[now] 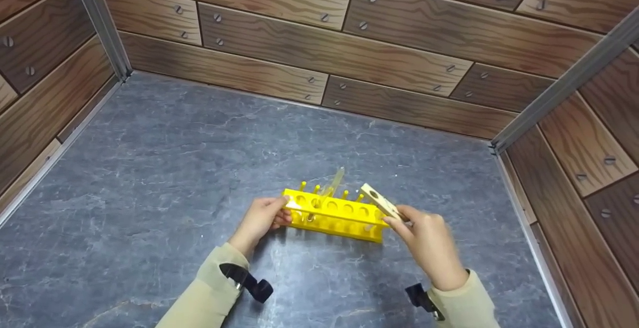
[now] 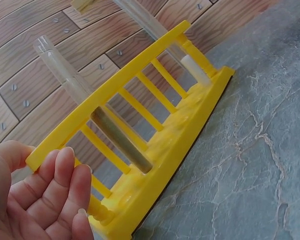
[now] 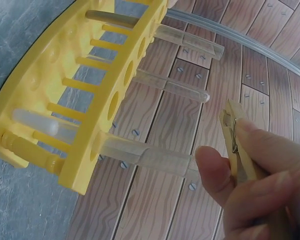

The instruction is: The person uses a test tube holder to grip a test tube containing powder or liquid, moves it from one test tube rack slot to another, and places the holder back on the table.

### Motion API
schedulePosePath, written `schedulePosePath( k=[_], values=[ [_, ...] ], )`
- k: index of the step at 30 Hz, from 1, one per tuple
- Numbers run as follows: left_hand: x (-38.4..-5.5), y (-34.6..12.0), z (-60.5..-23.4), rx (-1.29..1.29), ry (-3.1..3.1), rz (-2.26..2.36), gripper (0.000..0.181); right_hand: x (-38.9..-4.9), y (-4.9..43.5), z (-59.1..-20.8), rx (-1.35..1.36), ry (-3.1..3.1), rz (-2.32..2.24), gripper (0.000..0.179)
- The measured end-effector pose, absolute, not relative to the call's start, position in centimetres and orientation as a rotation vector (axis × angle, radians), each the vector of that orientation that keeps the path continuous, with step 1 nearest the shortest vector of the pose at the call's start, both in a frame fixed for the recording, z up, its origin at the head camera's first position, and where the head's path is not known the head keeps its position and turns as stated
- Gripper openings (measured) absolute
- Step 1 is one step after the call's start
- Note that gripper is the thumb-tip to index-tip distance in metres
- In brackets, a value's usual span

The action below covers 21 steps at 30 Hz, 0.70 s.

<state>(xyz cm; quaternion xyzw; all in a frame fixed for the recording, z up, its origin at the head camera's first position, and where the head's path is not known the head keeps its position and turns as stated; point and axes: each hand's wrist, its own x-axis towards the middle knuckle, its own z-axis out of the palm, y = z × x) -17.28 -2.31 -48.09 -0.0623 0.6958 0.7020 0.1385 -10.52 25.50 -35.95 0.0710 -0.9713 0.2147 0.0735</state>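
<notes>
Head view: the left hand [image 1: 265, 215] pinches a bright-yellow, holed rack [image 1: 340, 214], the right hand [image 1: 430, 233] a pale wooden clamp [image 1: 382, 203].

Wooden clamp [image 3: 235, 145] near yellow rack [image 1: 341, 213]

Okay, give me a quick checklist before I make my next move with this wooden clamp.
1. Yellow rack steadied: ok, the left hand grips one end.
2. Wooden clamp in hand: ok, the right hand holds it.
3. Brown-filled tube in a rack hole: ok.
4. White-bottomed tube in the end hole: ok.
5. Clamp fastened to a tube: not ok, its jaws hold none.
6. Jaws wide enough for a tube: cannot tell.
</notes>
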Motion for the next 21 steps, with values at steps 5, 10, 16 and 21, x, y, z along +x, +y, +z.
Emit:
schedulePosePath(
  k=[5, 10, 16, 21],
  values=[
    [-17.2, -2.4, -48.3, -0.168, 2.014, 2.052, 0.037, -10.5, 25.2, -36.2, 0.239, -2.880, 0.647, 0.023],
    [-17.3, -2.3, -48.3, -0.180, 2.012, 2.039, 0.037, -10.5, 25.0, -36.2, 0.236, -2.872, 0.641, 0.024],
    [-17.0, -2.5, -48.1, -0.176, 2.000, 2.025, 0.035, -10.6, 24.7, -36.2, 0.246, -2.880, 0.647, 0.023],
    [-16.8, -2.5, -47.1, -0.183, 2.008, 2.020, 0.034, -10.7, 24.5, -36.2, 0.255, -2.871, 0.667, 0.022]
  ],
)
